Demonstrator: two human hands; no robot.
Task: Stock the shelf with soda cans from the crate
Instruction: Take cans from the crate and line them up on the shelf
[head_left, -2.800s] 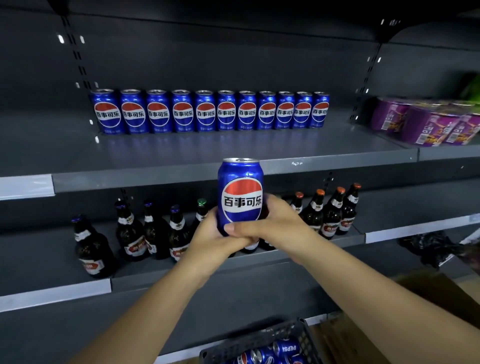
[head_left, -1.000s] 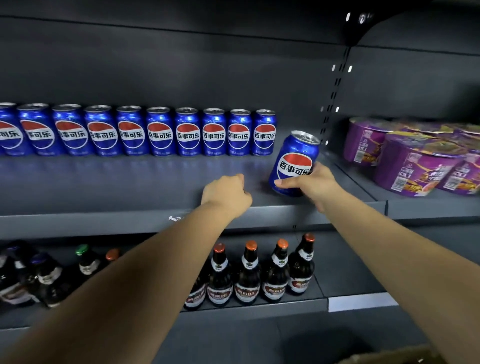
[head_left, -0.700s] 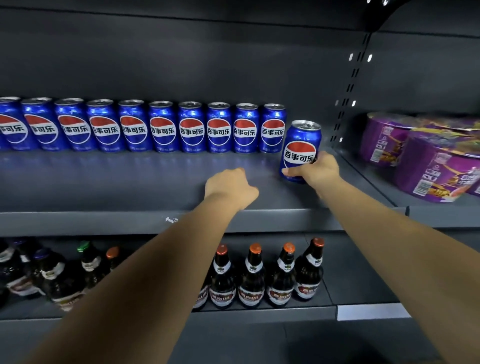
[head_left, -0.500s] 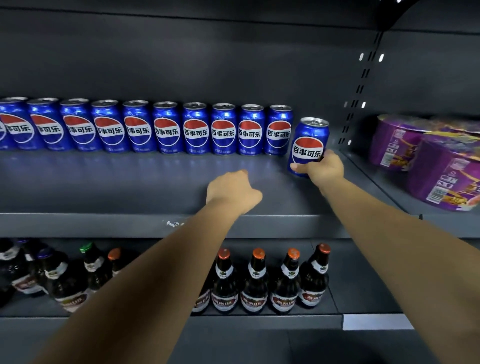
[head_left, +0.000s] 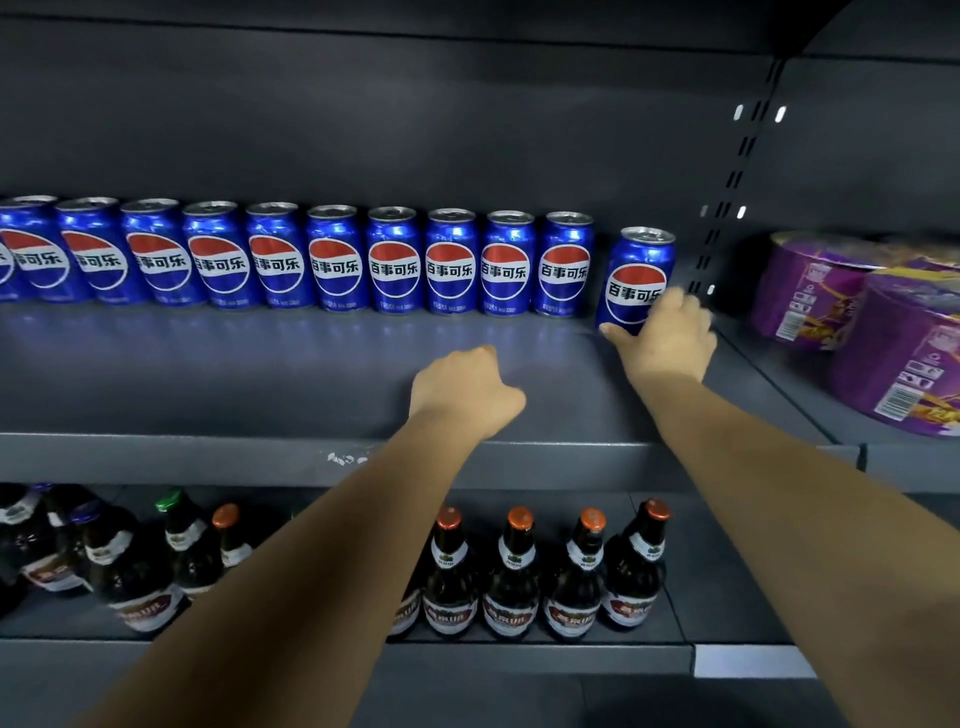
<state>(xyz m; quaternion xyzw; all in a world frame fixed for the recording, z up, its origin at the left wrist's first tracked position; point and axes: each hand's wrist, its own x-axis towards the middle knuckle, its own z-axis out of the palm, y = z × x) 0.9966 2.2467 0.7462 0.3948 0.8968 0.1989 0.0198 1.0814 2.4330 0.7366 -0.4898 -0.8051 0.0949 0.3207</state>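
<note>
The right hand (head_left: 667, 343) holds a soda can (head_left: 636, 275) on the shelf (head_left: 260, 374).
The soda can stands at the right end of the row of cans (head_left: 332, 260), just beside the last one. The left hand (head_left: 465, 389) is curled up, holding nothing.

Every can in the row of blue cans (head_left: 395, 260) says 百事可乐 on a red, white and blue circle. So does the end can (head_left: 638, 270). The brown bottles (head_left: 511, 582) have labels too blurry to read.

Right hand (head_left: 670, 343) grips soda can (head_left: 638, 267) beside can row (head_left: 332, 260); left hand (head_left: 465, 389) curled over shelf (head_left: 208, 374).
</note>
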